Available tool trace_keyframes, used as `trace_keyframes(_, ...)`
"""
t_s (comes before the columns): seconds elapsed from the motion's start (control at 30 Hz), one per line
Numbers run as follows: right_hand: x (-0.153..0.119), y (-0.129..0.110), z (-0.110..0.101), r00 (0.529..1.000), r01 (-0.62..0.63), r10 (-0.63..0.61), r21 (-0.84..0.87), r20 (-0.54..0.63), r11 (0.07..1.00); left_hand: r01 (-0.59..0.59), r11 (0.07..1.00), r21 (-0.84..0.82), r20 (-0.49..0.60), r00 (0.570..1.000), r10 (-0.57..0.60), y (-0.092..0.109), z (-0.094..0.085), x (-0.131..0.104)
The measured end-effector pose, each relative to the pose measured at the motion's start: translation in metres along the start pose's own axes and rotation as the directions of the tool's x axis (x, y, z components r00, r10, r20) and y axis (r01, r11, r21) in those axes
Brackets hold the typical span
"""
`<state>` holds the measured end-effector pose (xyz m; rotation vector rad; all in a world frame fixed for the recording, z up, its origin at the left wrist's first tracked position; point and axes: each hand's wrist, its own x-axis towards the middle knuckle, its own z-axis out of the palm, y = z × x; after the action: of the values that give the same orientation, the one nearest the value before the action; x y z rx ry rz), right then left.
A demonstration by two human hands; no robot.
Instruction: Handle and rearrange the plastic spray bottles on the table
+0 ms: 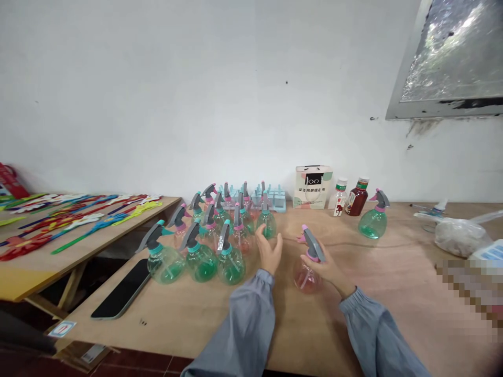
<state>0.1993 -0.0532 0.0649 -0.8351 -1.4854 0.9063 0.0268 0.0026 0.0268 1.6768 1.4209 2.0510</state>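
Right hand [325,266]: fingers closed round the neck of a clear pink, round-bodied plastic spray bottle with a grey-and-pink trigger head [305,280]. Bottle lies just left of the palm; cannot tell if its base meets the wooden bench [393,277]. Smooth plastic, narrow neck: a slack hold could let it swing or slip.

Left hand [269,251]: empty, fingers loosely curved, thumb apart. Left of it, a row of three clear green, round spray bottles with turquoise collars [231,266]; further left, a flat black smartphone [122,289], near the row's end. A bottle tipped that way might leak onto it.

Just beyond the left fingertips, another green spray bottle with a turquoise collar [268,225]; contact unclear. Closely packed pink and green bottles [241,241] stand beyond-left, so one careless nudge could topple neighbours.

Farthest, beyond the left hand: pale-blue plastic rack [278,200]. Beyond the right: cream printed paper bag [313,191].
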Motion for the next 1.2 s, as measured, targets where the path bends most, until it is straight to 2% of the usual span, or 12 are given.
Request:
trace_keyframes(0.13,0.001,0.005,-0.005,0.999,0.022,-0.022,0.018,0.026,1.000,0.101,0.990,0.094,0.030,0.994,-0.105,-0.014,0.020,0.043)
trace_keyframes(0.23,-0.001,0.009,-0.010,0.999,0.008,-0.009,0.021,0.032,1.000,0.164,0.970,0.178,0.064,0.982,-0.178,-0.025,0.031,0.064)
trace_keyframes(0.3,0.000,0.016,-0.015,0.999,-0.005,0.006,0.034,-0.033,0.999,0.180,0.958,0.225,0.082,0.976,-0.203,-0.030,0.032,0.072)
trace_keyframes(0.37,0.002,0.023,-0.019,0.987,-0.005,0.016,0.065,-0.158,0.998,0.184,0.945,0.269,0.091,0.972,-0.215,-0.031,0.030,0.073)
trace_keyframes(0.43,0.006,0.027,-0.021,0.963,-0.020,0.060,0.150,-0.262,0.988,0.168,0.927,0.335,0.093,0.973,-0.210,-0.030,0.025,0.069)
trace_keyframes(0.5,0.008,0.028,-0.019,0.949,-0.067,0.153,0.299,-0.275,0.952,0.118,0.908,0.403,0.106,0.979,-0.175,-0.028,0.019,0.059)
trace_keyframes(0.57,0.008,0.025,-0.014,0.952,-0.127,0.235,0.448,-0.196,0.885,0.041,0.905,0.424,0.135,0.985,-0.108,-0.026,0.014,0.046)
trace_keyframes(0.67,0.005,0.018,-0.003,0.964,-0.180,0.258,0.565,-0.061,0.805,-0.051,0.936,0.349,0.165,0.986,-0.007,-0.024,0.007,0.023)
trace_keyframes(0.8,0.002,0.017,0.009,0.967,-0.242,0.240,0.592,0.084,0.769,-0.034,0.978,0.207,0.259,0.966,-0.021,-0.025,-0.005,0.003)
trace_keyframes(0.9,0.001,0.021,0.013,0.959,-0.276,0.258,0.588,0.116,0.761,-0.015,0.983,0.186,0.341,0.939,-0.050,-0.025,-0.014,-0.003)
trace_keyframes(1.1,-0.003,0.027,0.012,0.945,-0.243,0.322,0.530,-0.062,0.813,-0.003,0.979,0.203,0.352,0.934,-0.070,-0.021,-0.021,-0.004)
trace_keyframes(1.2,-0.003,0.025,0.012,0.956,-0.223,0.290,0.514,-0.053,0.828,-0.016,0.976,0.217,0.347,0.936,-0.062,-0.021,-0.020,-0.003)
